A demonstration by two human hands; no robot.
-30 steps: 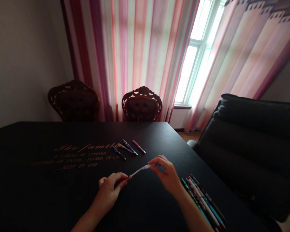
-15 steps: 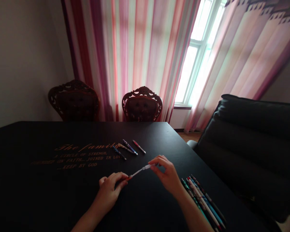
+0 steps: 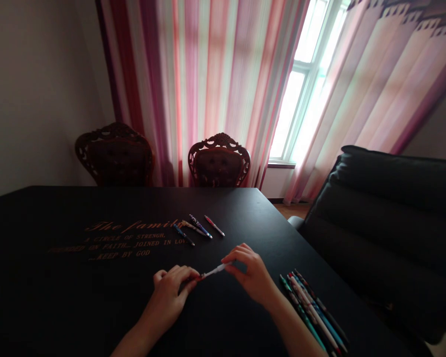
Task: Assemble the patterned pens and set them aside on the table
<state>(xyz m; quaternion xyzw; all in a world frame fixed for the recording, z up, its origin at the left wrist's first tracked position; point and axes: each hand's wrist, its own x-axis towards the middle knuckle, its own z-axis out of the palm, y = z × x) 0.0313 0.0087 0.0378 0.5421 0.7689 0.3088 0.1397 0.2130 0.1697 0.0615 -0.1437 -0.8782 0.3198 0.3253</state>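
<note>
A white pen lies level between the hands: the left hand pinches its left end, the right hand its right end, both just above the black table.

Left hand, lower centre of frame; right hand right of it: both bare, slim-fingered. Left forearm, right forearm also bare, narrowing toward wrists, running off bottom edge.
</note>
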